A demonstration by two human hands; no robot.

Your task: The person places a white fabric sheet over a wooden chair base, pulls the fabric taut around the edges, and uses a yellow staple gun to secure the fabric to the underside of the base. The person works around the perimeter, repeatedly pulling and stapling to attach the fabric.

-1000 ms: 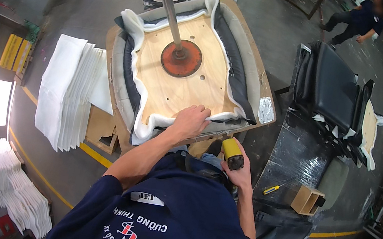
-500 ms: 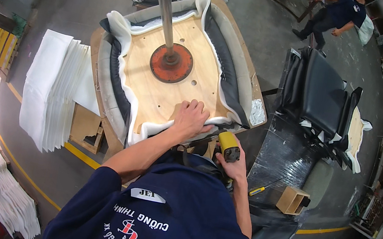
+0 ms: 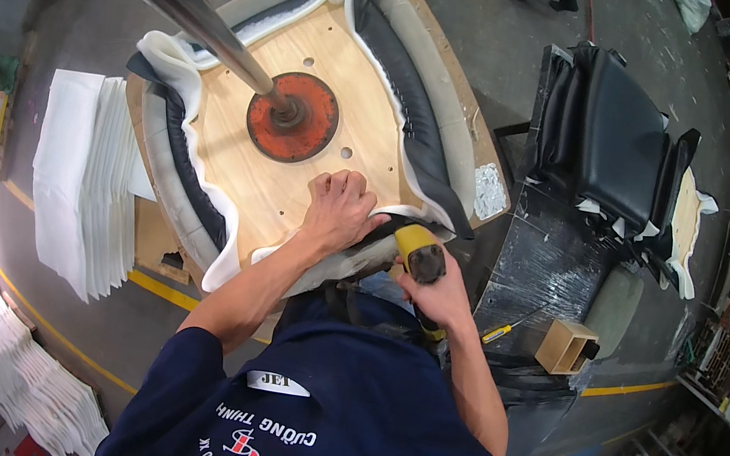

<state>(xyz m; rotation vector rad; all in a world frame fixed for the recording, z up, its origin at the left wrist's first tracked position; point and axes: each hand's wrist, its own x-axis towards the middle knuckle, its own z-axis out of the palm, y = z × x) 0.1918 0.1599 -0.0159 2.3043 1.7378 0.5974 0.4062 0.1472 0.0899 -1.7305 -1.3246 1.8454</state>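
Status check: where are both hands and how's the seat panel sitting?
Left hand pressing the white-and-black cover onto the wooden seat panel. Right hand gripping yellow stapler at the near edge. Red clamp disc pins the panel; nothing in the way.

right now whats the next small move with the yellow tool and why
Probably bring the yellow and black hand tool in the right hand onto the folded edge by the left hand. That hand presses the white foam and black cover down on the round plywood seat panel, and the tool's tip sits just beside it.
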